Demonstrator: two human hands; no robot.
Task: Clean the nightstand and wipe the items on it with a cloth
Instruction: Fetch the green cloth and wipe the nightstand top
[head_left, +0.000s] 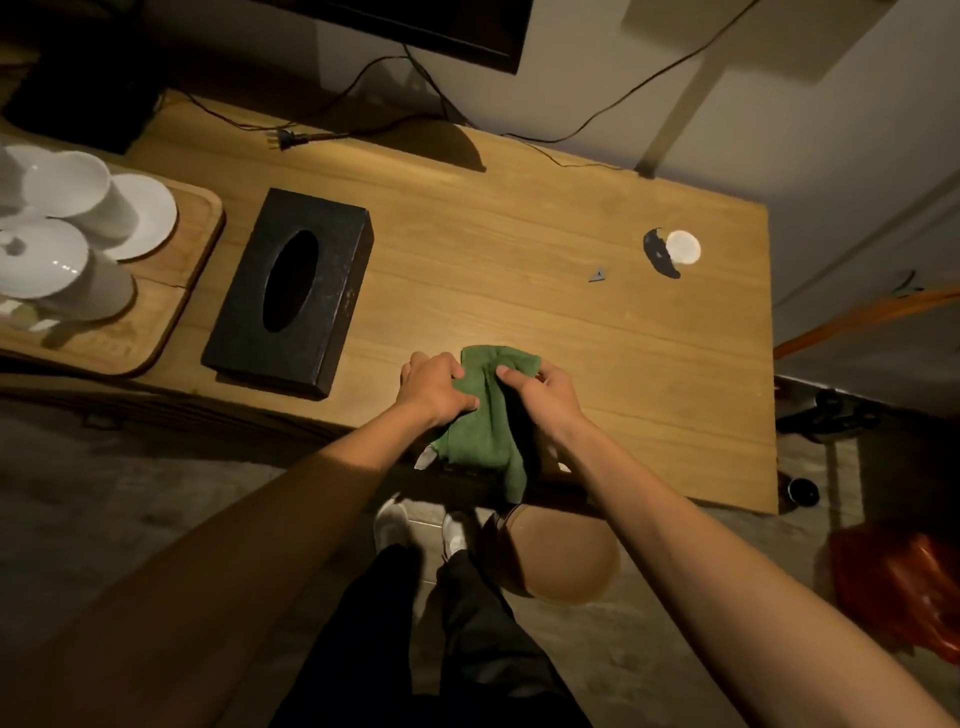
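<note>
A green cloth (483, 421) hangs bunched over the front edge of the wooden nightstand top (519, 249). My left hand (434, 387) grips its left side and my right hand (540, 389) pinches its upper right part. Whatever is under the cloth is hidden. A black tissue box (291, 291) lies to the left of my hands. Far right on the top sit a small white round disc (683, 248), a curved black piece (658, 254) touching it, and a tiny grey scrap (597, 275).
A wooden tray (171, 291) at the left edge carries white cups (78, 189) and a saucer (148, 215). A black cable with a plug (288, 137) trails along the back. A round brown stool (563, 556) stands below the front edge. An orange bag (904, 582) lies on the floor at right.
</note>
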